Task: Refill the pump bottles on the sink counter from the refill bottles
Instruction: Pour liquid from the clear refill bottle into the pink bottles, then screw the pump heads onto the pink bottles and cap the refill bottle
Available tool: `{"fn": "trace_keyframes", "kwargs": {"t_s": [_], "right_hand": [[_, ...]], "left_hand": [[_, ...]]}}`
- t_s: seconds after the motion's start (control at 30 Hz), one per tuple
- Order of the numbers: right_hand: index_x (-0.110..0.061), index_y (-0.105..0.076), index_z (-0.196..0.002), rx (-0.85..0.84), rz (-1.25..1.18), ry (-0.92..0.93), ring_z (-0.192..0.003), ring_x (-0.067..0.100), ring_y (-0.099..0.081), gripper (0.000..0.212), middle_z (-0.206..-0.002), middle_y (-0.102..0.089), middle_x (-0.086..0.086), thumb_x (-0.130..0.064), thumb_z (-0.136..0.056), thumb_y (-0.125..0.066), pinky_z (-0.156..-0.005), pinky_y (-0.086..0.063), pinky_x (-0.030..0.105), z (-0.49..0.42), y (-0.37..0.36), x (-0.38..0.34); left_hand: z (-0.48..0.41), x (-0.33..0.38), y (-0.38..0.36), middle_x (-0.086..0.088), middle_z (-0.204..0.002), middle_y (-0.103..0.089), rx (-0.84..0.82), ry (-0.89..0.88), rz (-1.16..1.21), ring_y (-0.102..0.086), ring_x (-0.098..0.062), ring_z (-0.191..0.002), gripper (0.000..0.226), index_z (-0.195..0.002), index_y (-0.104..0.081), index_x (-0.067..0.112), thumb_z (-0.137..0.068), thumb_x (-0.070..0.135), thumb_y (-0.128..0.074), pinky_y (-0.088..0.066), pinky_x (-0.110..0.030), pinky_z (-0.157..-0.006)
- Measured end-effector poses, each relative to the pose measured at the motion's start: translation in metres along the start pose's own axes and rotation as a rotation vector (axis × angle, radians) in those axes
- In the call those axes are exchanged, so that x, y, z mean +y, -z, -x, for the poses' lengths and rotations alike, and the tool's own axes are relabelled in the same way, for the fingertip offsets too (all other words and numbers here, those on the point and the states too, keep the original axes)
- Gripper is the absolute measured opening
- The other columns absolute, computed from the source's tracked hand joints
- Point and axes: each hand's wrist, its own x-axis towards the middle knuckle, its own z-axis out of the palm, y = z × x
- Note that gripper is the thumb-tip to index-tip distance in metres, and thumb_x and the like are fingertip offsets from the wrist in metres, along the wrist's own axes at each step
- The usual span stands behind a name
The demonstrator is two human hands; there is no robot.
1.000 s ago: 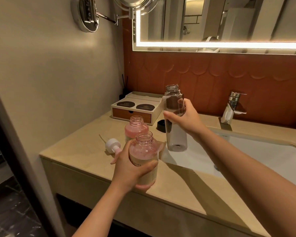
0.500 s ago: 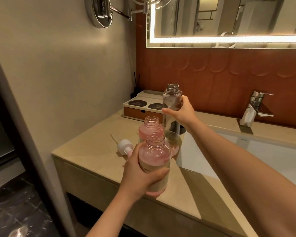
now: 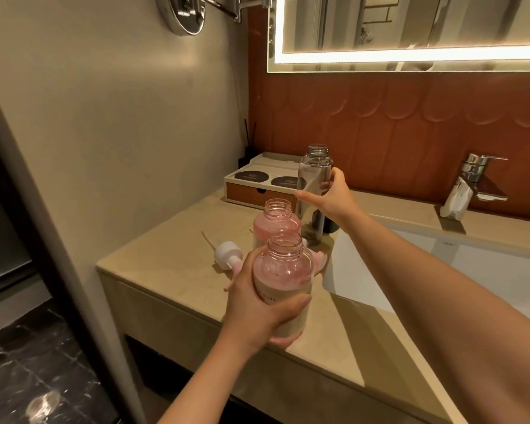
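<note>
Head view: your left hand [image 3: 257,304] curls its fingers [image 3: 288,305] round the open pink pump bottle [image 3: 283,270] at the counter's [image 3: 172,240] front edge. Your right hand [image 3: 334,197] grips the clear refill bottle [image 3: 314,185] mid-body, nearer the back edge. Both appear light, smooth, rigid plastic. Grip below the shoulder, as residue may make the walls slippery.

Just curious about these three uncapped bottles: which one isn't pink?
The tall clear bottle gripped by the right hand. The squat bottle in the left hand and the counter bottle behind it are pink.
</note>
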Motion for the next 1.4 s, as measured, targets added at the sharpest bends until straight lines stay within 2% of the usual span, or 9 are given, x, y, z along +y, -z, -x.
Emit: {"fn": "trace_keyframes", "kwargs": {"t_s": [0.13, 0.2, 0.27, 0.4, 0.53, 0.67, 0.93, 1.17, 1.4], "right_hand": [[-0.015, -0.008, -0.147, 0.031, 0.034, -0.073, -0.138, 0.028, -0.029, 0.104, -0.153, -0.023, 0.008, -0.038, -0.073, -0.077, -0.106, -0.035, 0.042, 0.015, 0.006, -0.001], [-0.014, -0.021, -0.143, 0.161, 0.05, -0.096, -0.131, 0.028, -0.038, 0.088, -0.147, -0.032, 0.01, -0.039, -0.077, -0.073, -0.104, -0.04, 0.044, 0.031, 0.009, 0.002], [-0.013, -0.037, -0.13, 0.226, 0.017, -0.101, -0.111, 0.021, -0.049, 0.061, -0.13, -0.046, 0.009, -0.035, -0.082, -0.068, -0.089, -0.048, 0.036, 0.054, 0.012, 0.005], [-0.013, -0.049, -0.113, -0.08, 0.185, -0.078, -0.084, 0.01, -0.05, 0.036, -0.102, -0.053, 0.001, -0.034, -0.087, -0.062, -0.063, -0.042, 0.022, 0.097, 0.008, 0.01], [-0.012, -0.053, -0.121, -0.109, 0.322, -0.107, -0.097, 0.019, -0.056, 0.043, -0.112, -0.059, 0.005, -0.037, -0.087, -0.062, -0.089, -0.05, 0.041, 0.103, -0.003, 0.017], [-0.012, -0.056, -0.121, -0.082, 0.36, -0.166, -0.1, 0.023, -0.056, 0.041, -0.115, -0.062, 0.008, -0.032, -0.086, -0.064, -0.092, -0.047, 0.041, 0.104, -0.012, 0.023], [-0.01, -0.067, -0.102, 0.099, 0.196, -0.171, -0.079, 0.017, -0.056, 0.018, -0.095, -0.065, 0.006, -0.02, -0.09, -0.06, -0.063, -0.042, 0.022, 0.109, -0.019, 0.034], [-0.013, -0.066, -0.093, 0.251, -0.094, -0.159, -0.079, 0.022, -0.064, 0.01, -0.08, -0.063, 0.002, -0.021, -0.089, -0.061, -0.079, -0.056, 0.038, 0.115, 0.007, 0.026], [-0.012, -0.058, -0.103, 0.201, -0.296, -0.104, -0.076, 0.013, -0.058, 0.012, -0.09, -0.056, 0.002, -0.019, -0.094, -0.052, -0.066, -0.049, 0.02, 0.141, 0.066, 0.008]], "left_hand": [[0.001, 0.001, 0.0, 0.009, -0.118, -0.059, -0.012, 0.001, 0.012, -0.056, -0.009, -0.112, 0.077, -0.113, -0.047, 0.04, -0.043, 0.044, -0.079, -0.048, -0.032, -0.095], [0.002, 0.0, -0.001, 0.01, -0.117, -0.059, -0.01, -0.008, 0.023, -0.057, -0.007, -0.11, 0.076, -0.111, -0.047, 0.041, -0.042, 0.045, -0.079, -0.049, -0.029, -0.093], [0.001, -0.001, 0.0, 0.01, -0.117, -0.06, 0.0, -0.017, 0.032, -0.058, -0.007, -0.11, 0.075, -0.11, -0.048, 0.042, -0.041, 0.048, -0.077, -0.049, -0.028, -0.092], [0.001, -0.003, -0.001, 0.008, -0.118, -0.06, -0.001, -0.029, 0.046, -0.057, -0.009, -0.111, 0.076, -0.111, -0.047, 0.042, -0.041, 0.049, -0.077, -0.049, -0.03, -0.093], [0.002, -0.004, -0.003, 0.003, -0.118, -0.06, 0.017, -0.044, 0.033, -0.058, -0.013, -0.11, 0.075, -0.11, -0.047, 0.043, -0.042, 0.049, -0.077, -0.049, -0.033, -0.092], [0.002, -0.004, -0.002, 0.004, -0.118, -0.059, 0.015, -0.047, 0.012, -0.058, -0.011, -0.109, 0.076, -0.111, -0.047, 0.042, -0.042, 0.05, -0.076, -0.049, -0.03, -0.091], [0.002, -0.002, -0.001, 0.011, -0.114, -0.059, 0.002, -0.037, 0.005, -0.057, -0.006, -0.107, 0.076, -0.11, -0.046, 0.041, -0.041, 0.052, -0.074, -0.048, -0.028, -0.091], [0.002, -0.002, -0.001, 0.007, -0.115, -0.061, -0.002, -0.036, 0.018, -0.059, -0.011, -0.109, 0.077, -0.112, -0.048, 0.038, -0.042, 0.051, -0.076, -0.049, -0.039, -0.096], [0.004, 0.0, -0.003, 0.008, -0.115, -0.059, 0.032, -0.022, 0.013, -0.057, -0.012, -0.109, 0.075, -0.107, -0.047, 0.042, -0.039, 0.053, -0.075, -0.048, -0.035, -0.093]]}}
